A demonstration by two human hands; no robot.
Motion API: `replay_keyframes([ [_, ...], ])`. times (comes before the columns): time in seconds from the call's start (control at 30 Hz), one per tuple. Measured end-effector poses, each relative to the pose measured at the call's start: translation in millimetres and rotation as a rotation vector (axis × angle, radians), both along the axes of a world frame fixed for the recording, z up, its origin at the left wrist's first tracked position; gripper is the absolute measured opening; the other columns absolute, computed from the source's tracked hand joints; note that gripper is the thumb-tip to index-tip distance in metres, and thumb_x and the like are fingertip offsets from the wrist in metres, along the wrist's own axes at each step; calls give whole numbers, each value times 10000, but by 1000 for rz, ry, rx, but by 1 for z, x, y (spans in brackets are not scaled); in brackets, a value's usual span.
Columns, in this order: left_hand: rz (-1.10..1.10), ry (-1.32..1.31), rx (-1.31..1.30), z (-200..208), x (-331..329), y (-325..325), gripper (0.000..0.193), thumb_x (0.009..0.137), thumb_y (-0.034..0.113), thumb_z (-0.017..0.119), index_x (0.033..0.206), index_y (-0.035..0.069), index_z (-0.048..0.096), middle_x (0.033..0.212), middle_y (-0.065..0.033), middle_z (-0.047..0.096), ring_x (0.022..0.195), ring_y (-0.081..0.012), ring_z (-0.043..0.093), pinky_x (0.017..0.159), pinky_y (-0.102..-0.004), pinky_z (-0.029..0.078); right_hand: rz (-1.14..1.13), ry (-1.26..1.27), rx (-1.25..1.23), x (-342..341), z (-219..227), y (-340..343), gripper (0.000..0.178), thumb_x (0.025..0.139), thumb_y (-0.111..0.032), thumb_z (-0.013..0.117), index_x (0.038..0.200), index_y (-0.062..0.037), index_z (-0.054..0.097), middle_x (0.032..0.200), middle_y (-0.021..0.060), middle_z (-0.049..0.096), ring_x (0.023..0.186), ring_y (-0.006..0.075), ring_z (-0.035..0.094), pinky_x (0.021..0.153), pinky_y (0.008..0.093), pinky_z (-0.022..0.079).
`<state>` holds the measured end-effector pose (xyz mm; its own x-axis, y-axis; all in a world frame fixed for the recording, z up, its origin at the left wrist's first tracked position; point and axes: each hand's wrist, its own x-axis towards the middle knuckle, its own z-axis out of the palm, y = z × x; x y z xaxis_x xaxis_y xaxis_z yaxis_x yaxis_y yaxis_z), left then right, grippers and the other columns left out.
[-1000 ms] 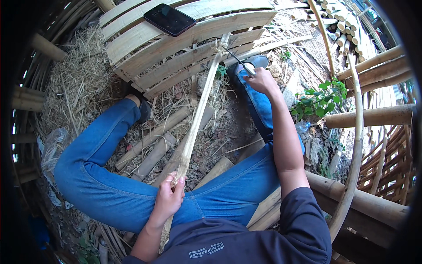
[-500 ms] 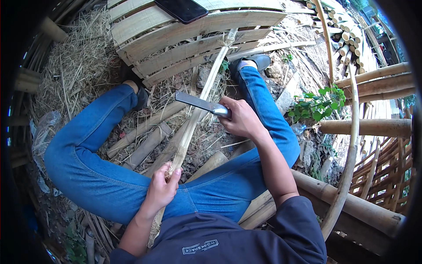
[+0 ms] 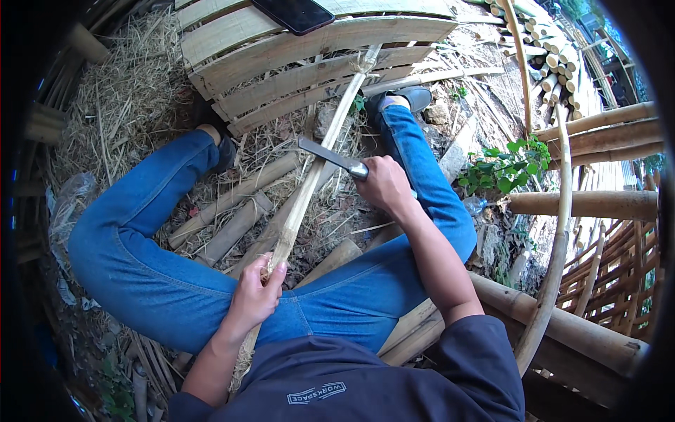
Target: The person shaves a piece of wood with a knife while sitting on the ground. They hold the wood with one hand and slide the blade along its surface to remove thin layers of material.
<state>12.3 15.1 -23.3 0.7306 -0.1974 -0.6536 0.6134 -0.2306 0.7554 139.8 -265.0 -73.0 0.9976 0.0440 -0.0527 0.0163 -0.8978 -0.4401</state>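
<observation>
The biggest thing is the slatted wood crate (image 3: 323, 43) at the far side. If it got bumped, it could rock and shake what is next to it.

Next come the person's legs (image 3: 162, 288), bent wide apart, left and right. They have no guard, so a slip of something sharp could cut the blue pants and the skin.

Then there is the long, pale bamboo strip (image 3: 301, 204). It runs between the legs, from the near left to the crate's far side. Its far end seems to just lean there, so a hard push could make it slide or twist. A bumpy knot sits not far past the near fingers, and an edge could catch on it and jump.

The knife (image 3: 330, 156) lies across the middle of the strip. I can't tell if they touch. If it bites too deep, the strip could split.

The right hand (image 3: 385, 184) is curled tight around the knife's handle. The left hand (image 3: 256, 295) pinches the strip's near part, thumb on top. If the knife came too near, it could nick that thumb.

Smallest is the phone (image 3: 295, 14) on the crate. A jolt could knock it off.
</observation>
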Motion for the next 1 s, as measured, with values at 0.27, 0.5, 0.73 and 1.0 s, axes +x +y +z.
replay_keyframes([
  [0.27,36,34,-53,2,2,0,329,980,335,565,1082,22,573,569,23,470,441,-49,439,393,-221,350,79,66,63,-4,0,14,76,693,-110,633,715,-52,678,704,221,642,711,390,649,727,476,524],
  [0.5,38,86,-56,5,3,0,363,973,357,574,1111,21,560,585,17,485,447,-54,452,399,-227,368,243,44,58,-8,4,16,94,706,-110,616,723,-30,663,684,220,629,683,400,639,702,482,524],
  [0.73,52,92,-24,1,1,1,356,974,357,572,1119,32,560,592,12,497,453,-55,461,401,-225,369,122,59,120,-7,-14,9,105,709,-103,601,720,-15,657,681,240,617,679,423,625,712,479,525],
  [1.0,30,107,-114,9,4,-1,282,1011,321,507,1077,50,547,586,37,451,436,-35,393,393,-212,330,25,-42,137,13,-15,7,127,741,-105,603,702,9,643,673,241,615,674,410,634,674,453,524],
])
